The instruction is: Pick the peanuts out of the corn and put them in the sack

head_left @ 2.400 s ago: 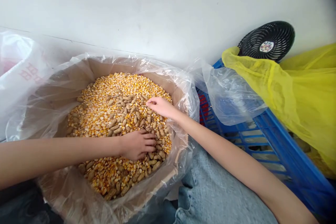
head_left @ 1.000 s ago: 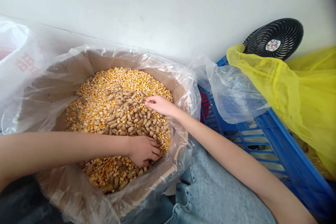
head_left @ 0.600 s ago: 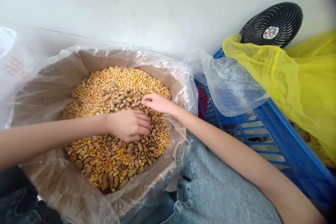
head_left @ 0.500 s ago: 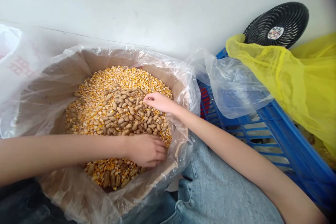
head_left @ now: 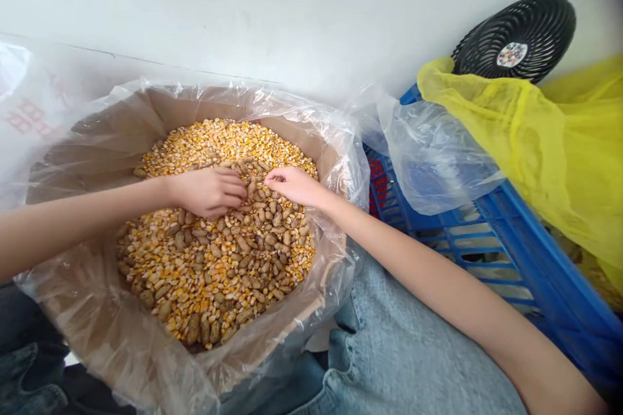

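Observation:
Yellow corn kernels (head_left: 182,282) fill the bottom of a box (head_left: 175,104) lined with clear plastic, and unshelled peanuts (head_left: 265,243) lie strewn over them. Over the upper middle of the heap, my left hand (head_left: 209,191) reaches down with its fingers curled together among the peanuts. Its fingertips and anything under them are hidden. Just to its right is my right hand (head_left: 294,186), low over the peanuts, thumb and fingertips pinched together. Whatever is in that pinch is too small to name.
A blue plastic crate (head_left: 525,227) stands on the right, with yellow netting (head_left: 545,136) and a clear plastic bag (head_left: 433,162) draped over it. Behind it a black fan (head_left: 520,39) leans by the white wall (head_left: 302,13). Denim-covered legs (head_left: 409,343) border the box.
My left hand has moved up and left, from the near right part of the heap to the peanuts beside my right hand. The right hand has stayed almost in place.

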`<state>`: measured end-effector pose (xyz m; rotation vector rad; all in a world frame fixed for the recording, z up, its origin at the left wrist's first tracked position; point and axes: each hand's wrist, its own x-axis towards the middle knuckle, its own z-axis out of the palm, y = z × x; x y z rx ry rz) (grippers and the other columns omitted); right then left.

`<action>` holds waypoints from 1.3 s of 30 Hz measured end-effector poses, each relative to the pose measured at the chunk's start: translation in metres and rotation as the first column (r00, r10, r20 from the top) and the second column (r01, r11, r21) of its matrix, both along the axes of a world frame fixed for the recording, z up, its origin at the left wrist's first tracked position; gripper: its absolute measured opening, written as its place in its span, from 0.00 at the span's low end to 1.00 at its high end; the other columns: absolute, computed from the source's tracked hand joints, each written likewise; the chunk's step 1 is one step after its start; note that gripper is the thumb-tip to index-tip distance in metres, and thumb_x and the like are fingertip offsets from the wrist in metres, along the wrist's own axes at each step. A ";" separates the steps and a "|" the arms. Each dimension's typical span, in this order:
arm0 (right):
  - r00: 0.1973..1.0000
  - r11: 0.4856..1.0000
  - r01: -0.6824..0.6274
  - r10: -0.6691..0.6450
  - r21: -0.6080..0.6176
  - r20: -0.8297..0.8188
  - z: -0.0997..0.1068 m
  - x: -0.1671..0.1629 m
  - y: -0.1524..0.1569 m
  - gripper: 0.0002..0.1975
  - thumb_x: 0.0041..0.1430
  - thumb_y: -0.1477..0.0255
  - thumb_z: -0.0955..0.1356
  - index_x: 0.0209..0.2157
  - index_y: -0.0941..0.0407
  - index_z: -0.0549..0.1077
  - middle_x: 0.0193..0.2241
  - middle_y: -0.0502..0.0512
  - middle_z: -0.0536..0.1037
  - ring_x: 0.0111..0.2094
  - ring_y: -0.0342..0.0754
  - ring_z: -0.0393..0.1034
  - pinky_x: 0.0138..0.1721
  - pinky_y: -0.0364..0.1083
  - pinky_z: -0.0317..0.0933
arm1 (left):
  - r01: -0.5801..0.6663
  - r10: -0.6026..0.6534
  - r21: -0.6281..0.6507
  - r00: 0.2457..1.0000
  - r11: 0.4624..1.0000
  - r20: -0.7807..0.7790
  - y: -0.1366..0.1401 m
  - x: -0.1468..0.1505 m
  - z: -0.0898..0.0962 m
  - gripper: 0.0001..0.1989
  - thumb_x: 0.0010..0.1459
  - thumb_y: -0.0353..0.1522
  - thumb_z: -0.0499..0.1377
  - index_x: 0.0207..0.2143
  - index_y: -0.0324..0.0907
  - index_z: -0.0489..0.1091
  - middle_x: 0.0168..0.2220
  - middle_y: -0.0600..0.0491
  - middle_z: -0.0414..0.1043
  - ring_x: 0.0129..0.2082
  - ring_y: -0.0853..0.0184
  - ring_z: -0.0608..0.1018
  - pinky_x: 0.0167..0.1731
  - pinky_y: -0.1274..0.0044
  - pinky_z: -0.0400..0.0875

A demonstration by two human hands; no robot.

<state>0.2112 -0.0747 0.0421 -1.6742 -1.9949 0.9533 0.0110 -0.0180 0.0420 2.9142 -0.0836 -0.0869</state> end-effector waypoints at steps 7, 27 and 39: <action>0.966 0.958 0.235 -0.210 0.167 -0.154 0.010 -0.001 0.005 0.14 0.54 0.68 0.56 0.33 0.59 0.69 0.28 0.50 0.70 0.30 0.41 0.62 0.32 0.39 0.53 | 0.239 -0.234 -0.032 0.967 0.971 0.103 -0.098 0.047 -0.025 0.08 0.50 0.32 0.49 0.32 0.41 0.65 0.34 0.51 0.68 0.38 0.66 0.67 0.44 0.73 0.58; 0.974 0.968 0.159 -0.122 0.195 -0.191 0.009 0.000 0.004 0.11 0.52 0.72 0.59 0.29 0.59 0.71 0.29 0.51 0.73 0.31 0.42 0.64 0.35 0.41 0.54 | -0.015 0.007 0.117 0.998 0.993 0.065 -0.088 0.044 -0.015 0.08 0.46 0.30 0.54 0.32 0.41 0.66 0.36 0.47 0.68 0.39 0.60 0.67 0.41 0.66 0.58; 0.984 0.982 0.116 -0.092 0.151 -0.155 0.005 0.003 0.001 0.11 0.52 0.71 0.59 0.29 0.59 0.71 0.25 0.49 0.71 0.25 0.40 0.61 0.29 0.40 0.52 | 0.196 -0.191 -0.119 0.980 0.973 0.048 -0.073 0.029 -0.054 0.12 0.46 0.33 0.52 0.35 0.42 0.67 0.47 0.50 0.64 0.51 0.62 0.59 0.55 0.69 0.43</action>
